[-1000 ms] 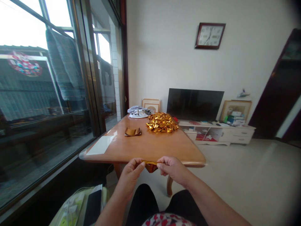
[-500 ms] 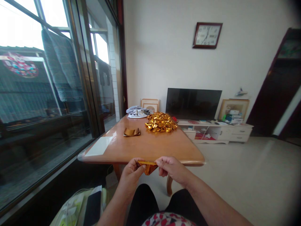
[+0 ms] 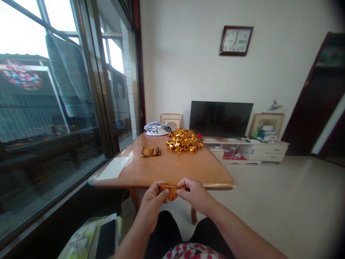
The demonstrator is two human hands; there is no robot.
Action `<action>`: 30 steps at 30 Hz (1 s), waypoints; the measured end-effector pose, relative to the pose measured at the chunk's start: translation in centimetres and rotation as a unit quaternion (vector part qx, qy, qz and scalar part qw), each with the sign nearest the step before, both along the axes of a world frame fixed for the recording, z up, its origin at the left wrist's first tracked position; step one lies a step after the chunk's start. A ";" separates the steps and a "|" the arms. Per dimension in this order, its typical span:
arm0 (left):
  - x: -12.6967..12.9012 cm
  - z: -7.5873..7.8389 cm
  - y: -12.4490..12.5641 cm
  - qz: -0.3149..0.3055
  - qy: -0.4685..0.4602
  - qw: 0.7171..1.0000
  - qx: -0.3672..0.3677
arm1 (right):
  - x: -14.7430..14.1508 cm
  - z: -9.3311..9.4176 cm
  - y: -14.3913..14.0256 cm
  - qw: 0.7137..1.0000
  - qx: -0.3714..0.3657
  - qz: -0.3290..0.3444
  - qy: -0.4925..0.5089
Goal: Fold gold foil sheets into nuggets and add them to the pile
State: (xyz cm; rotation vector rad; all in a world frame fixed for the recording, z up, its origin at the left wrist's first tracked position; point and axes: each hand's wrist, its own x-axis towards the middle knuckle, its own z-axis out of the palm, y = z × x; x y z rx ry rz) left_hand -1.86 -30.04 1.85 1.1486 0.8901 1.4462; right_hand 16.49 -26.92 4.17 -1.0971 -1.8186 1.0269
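- A small piece of gold foil paper (image 3: pixel 171 191) sits pinched between the two hands, just in front of the near edge of the wooden table (image 3: pixel 172 169) and above the person's lap.
- The left hand (image 3: pixel 152 201) grips the left end of the foil with thumb and fingertips closed on it; its fingers curl inward.
- The right hand (image 3: pixel 195 194) grips the right end the same way, thumb and forefinger pressed together on the foil; the two hands are close, with only the foil between them.
- The foil hangs partly folded, its top edge drawn fairly straight between the fingertips and a crumpled point drooping below.
- Farther along the table lies a small stack of flat gold foil sheets (image 3: pixel 151 151), well apart from the hands.
- Beside that stack, toward the far end, is a heap of folded gold foil pieces (image 3: pixel 183 140).
- A white sheet (image 3: pixel 112 168) lies flat near the table's left edge.
- At the far end rests a grey and white bundle of cloth (image 3: pixel 157 128).
- Beyond the table stands a dark television (image 3: pixel 221 118) on a low white cabinet (image 3: pixel 253 151).
- A framed wall clock (image 3: pixel 236 35) hangs above it.
- A large window (image 3: pixel 54 90) runs along the left.
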 end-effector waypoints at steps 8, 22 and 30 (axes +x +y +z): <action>0.7 0.2 -0.1 -0.050 -0.003 0.998 -0.027 | -0.3 -0.7 0.3 1.000 -0.004 -0.004 0.003; 0.8 0.1 0.1 -0.043 -0.023 0.999 -0.023 | -0.2 0.4 -0.3 0.995 -0.053 0.059 0.063; 0.9 0.3 -0.3 -0.058 -0.002 0.998 -0.021 | -0.2 -0.6 0.0 0.999 0.001 -0.028 0.016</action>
